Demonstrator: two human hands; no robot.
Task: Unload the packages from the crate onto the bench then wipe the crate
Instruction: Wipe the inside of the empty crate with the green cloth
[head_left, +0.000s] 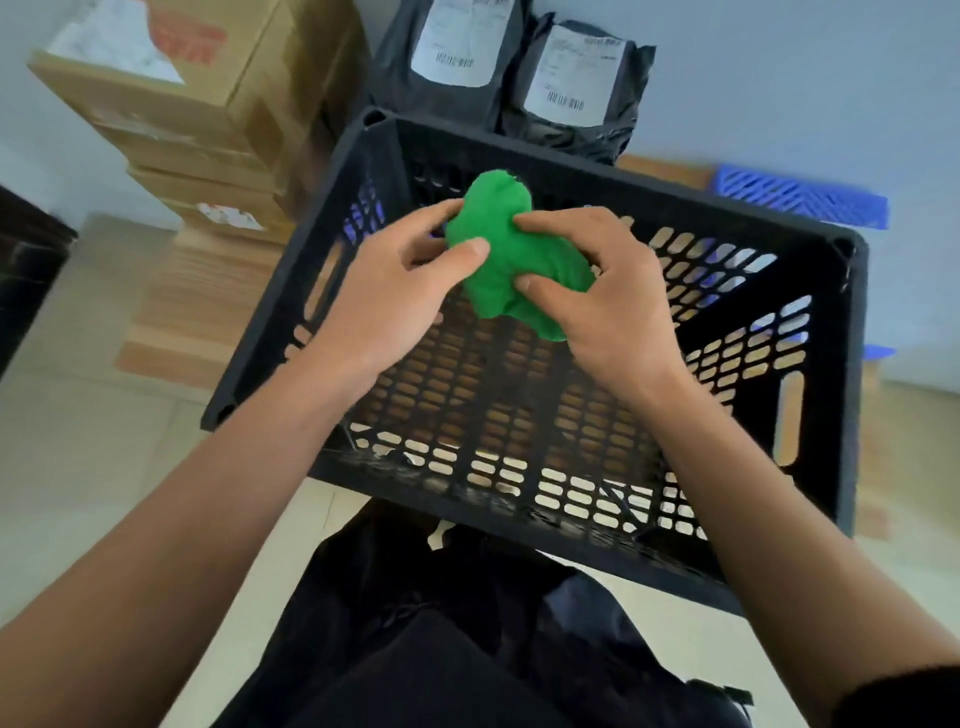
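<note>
1. Gripping one bunched green cloth (511, 260), the left hand (384, 301) and right hand (608, 306) pinch it from either side, above the one black crate (847, 364).
2. The crate sits open-side up under the hands, its long axis running left to right.
3. Beyond the hands stand two grey packages (514, 73); beyond the left hand, stacked cardboard boxes (208, 119).

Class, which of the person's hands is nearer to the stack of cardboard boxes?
Left. The left hand grips the green cloth on the side toward the cardboard boxes; the right hand grips its far side.
</note>
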